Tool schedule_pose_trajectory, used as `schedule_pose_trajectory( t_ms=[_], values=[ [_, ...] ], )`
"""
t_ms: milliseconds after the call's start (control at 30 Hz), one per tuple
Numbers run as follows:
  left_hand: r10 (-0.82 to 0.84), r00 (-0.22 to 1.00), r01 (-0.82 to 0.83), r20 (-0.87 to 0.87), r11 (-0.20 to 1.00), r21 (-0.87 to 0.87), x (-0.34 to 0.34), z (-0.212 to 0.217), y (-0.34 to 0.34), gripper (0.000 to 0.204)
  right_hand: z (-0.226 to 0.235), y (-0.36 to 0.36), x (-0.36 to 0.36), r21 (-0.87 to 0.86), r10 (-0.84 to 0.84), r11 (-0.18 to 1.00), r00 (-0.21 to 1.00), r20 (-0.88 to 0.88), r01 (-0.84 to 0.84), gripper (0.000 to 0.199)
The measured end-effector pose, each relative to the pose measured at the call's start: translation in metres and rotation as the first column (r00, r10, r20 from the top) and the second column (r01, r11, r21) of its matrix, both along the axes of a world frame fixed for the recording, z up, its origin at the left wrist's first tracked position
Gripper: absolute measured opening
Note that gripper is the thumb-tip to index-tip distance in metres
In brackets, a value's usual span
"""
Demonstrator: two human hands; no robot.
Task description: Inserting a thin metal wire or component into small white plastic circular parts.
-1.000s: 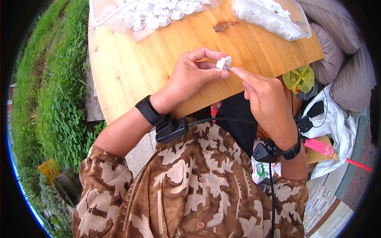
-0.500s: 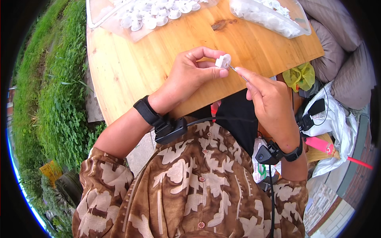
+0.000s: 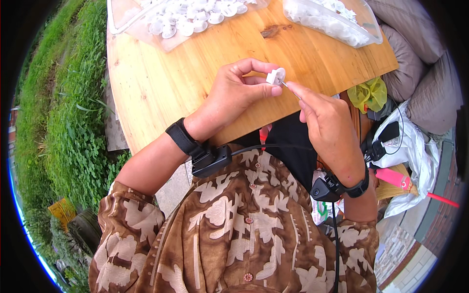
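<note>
Between thumb and forefinger, my left hand (image 3: 239,85) pinches a small white plastic part (image 3: 275,76) with a round flange and a blocky body. It is held over the near edge of the wooden table (image 3: 195,73). My right hand (image 3: 322,110) is closed on a thin metal tool (image 3: 292,91), whose tip meets the flange side of the part. Fingers cover most of the tool, so its exact kind does not show.
A clear tub (image 3: 168,44) of round white parts stands at the far left of the table. Another clear tub (image 3: 337,27) with white pieces is at the far right. Beyond the table's right edge lie a yellow plastic bag (image 3: 369,95) and grey cushions (image 3: 432,93).
My right hand has shifted slightly left, with its wrist a little lower. The white part has moved marginally right in my left fingers' pinch.
</note>
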State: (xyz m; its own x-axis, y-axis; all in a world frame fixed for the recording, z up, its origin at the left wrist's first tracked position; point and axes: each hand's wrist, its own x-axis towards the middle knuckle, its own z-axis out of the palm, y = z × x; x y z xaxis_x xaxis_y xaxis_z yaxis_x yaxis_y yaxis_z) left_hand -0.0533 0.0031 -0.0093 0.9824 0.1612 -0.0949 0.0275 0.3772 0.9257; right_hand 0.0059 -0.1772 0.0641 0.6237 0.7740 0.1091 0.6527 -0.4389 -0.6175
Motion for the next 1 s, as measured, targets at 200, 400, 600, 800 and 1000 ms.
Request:
schedule_pose_trajectory(
  t_ms=[200,400,600,800,1000],
  values=[
    [-0.025,0.998,0.024,-0.052,1.000,-0.015,-0.001,0.003,0.001,0.030,0.001,-0.001,-0.001,-0.007,0.004,1.000,1.000,-0.003,-0.004,0.038],
    [-0.019,0.999,0.018,-0.050,1.000,-0.022,0.000,0.004,0.000,0.031,-0.001,-0.001,-0.003,0.001,-0.001,1.000,1.000,-0.006,0.001,0.038],
    [-0.019,0.999,0.018,-0.045,0.999,-0.028,0.000,0.002,0.001,0.030,0.004,-0.002,0.000,0.004,-0.048,0.999,0.996,-0.072,0.049,0.034],
    [-0.058,0.998,0.055,-0.035,0.995,-0.086,0.000,0.005,-0.001,0.027,-0.018,0.004,0.019,0.224,-0.141,0.952,0.949,-0.282,0.208,0.038],
    [-0.147,0.989,0.147,0.003,0.989,-0.021,-0.001,0.004,0.001,0.026,-0.026,0.016,0.018,0.306,-0.071,0.926,0.897,-0.437,0.222,0.040]
  ],
)
